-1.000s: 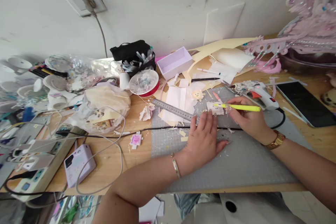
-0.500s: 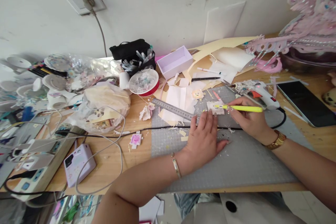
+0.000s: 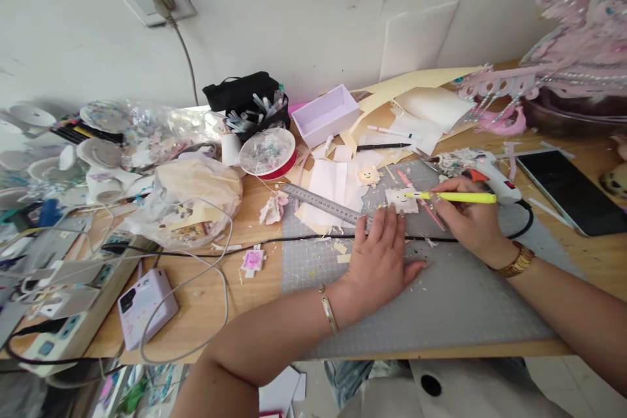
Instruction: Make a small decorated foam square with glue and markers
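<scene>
Head view shows the work partway along: the white piece (image 3: 396,197) lies on the mat (image 3: 441,313) with small dark marks on it, too fine to read. The left hand (image 3: 379,258) rests flat, thumb apart, its fingertips at the piece's near edge; the ruler (image 3: 321,201) ends by its outer finger. The right hand (image 3: 465,215) pinches the yellow pen (image 3: 467,198), its tip at the piece; whether it touches cannot be told. Just beyond, the cutout (image 3: 368,176) has a smiling face and looks finished. By comparison the white piece, squarish and mostly bare, seems to have drawing left, though how much is unclear. Offcuts around suggest some cutting is done.
</scene>
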